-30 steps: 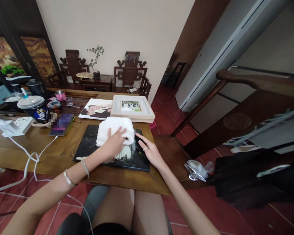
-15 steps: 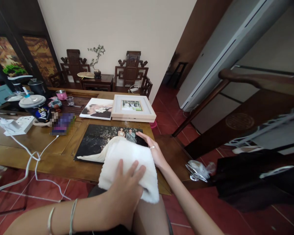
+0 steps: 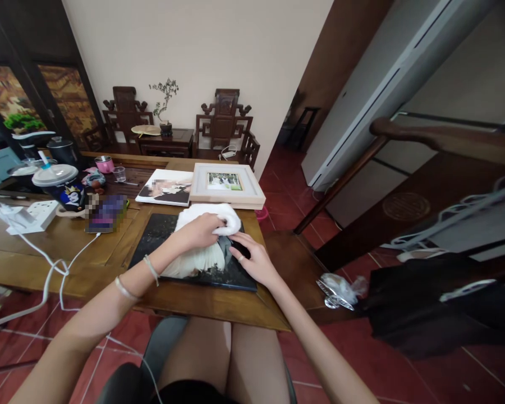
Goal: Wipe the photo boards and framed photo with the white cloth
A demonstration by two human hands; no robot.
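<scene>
A dark wedding photo panel [image 3: 235, 275] lies flat near the table's front edge, with a pale gown printed across it. My left hand [image 3: 204, 229] grips a folded white towel [image 3: 193, 211] and presses it on the upper part of the panel; the towel covers the top of the picture. At the panel's right side rests my right hand [image 3: 252, 258], fingers stretched out, their tips just below the towel. It holds nothing.
Behind the panel lie a white framed photo [image 3: 227, 188] and a flat photo print [image 3: 164, 188]. To the left are a phone [image 3: 107, 213], a lidded cup [image 3: 63, 185] and a power strip [image 3: 37, 216] with white cables. A wooden chair [image 3: 408, 207] stands at right.
My left hand has moved forward with the towel, from the panel's front edge to its far part. My right hand has shifted slightly nearer and left, onto the panel.
</scene>
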